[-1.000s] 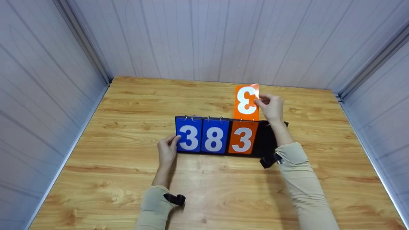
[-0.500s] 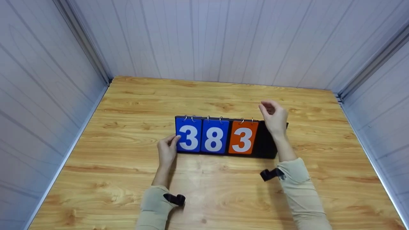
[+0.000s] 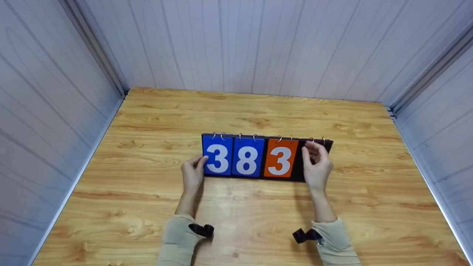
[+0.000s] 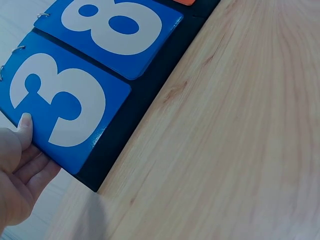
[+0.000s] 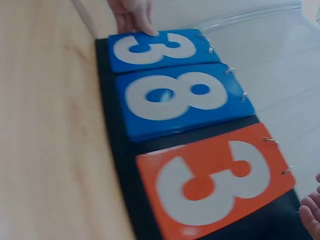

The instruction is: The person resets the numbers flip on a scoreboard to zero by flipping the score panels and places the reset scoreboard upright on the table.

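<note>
A flip scoreboard [image 3: 299, 173] with a black backing stands tilted on the table. Its blue cards read 3 [image 3: 217, 159] and 8 [image 3: 246, 160], and an orange card [image 3: 281, 159] reads 3. At the right end bare black backing and two rings show. My left hand [image 3: 193, 174] pinches the board's left edge, thumb on the front of the blue 3 card and fingers behind, as the left wrist view also shows. My right hand [image 3: 317, 168] hovers at the black right end, thumb and fingers loosely curved and apart, with nothing between them. In the right wrist view only some fingers [image 5: 311, 212] show.
The wood-grain table [image 3: 251, 221] extends around the board on all sides. Pale panel walls [image 3: 236, 44] close it in at the back, left and right. A black wrist camera [image 3: 202, 230] sits on the left sleeve and another camera [image 3: 306, 235] on the right.
My right hand let go of the raised orange 3 card, which is no longer seen above the board. The hand then moved down to the board's right end. My left hand stayed put.
</note>
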Tool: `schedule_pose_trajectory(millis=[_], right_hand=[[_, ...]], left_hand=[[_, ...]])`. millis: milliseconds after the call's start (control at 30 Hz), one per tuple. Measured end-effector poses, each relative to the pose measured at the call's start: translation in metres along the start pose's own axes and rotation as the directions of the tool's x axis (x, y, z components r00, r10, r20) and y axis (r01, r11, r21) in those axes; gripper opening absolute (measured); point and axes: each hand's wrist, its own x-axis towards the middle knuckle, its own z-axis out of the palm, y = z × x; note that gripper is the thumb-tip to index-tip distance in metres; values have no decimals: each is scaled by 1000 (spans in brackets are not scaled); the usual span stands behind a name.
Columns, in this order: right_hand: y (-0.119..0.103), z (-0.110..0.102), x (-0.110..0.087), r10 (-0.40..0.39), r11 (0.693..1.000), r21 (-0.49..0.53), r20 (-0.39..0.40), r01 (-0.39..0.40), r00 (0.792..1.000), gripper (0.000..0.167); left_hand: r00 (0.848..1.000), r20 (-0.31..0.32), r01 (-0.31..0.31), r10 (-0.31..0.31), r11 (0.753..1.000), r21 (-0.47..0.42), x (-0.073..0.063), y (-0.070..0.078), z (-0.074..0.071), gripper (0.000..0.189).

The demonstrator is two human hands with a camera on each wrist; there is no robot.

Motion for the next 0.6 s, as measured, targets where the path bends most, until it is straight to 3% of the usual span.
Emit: schedule_pose_trajectory(millis=[200,600], right_hand=[[16,0,-23,144,989,-19,41,-144,989,24],[29,7,-41,242,970,-38,113,-239,964,30]], left_hand=[[1000,-19,-23,23,1000,8,-1,0,0,15],[1000,-10,-16,16,1000,-10,1,-2,0,16]])
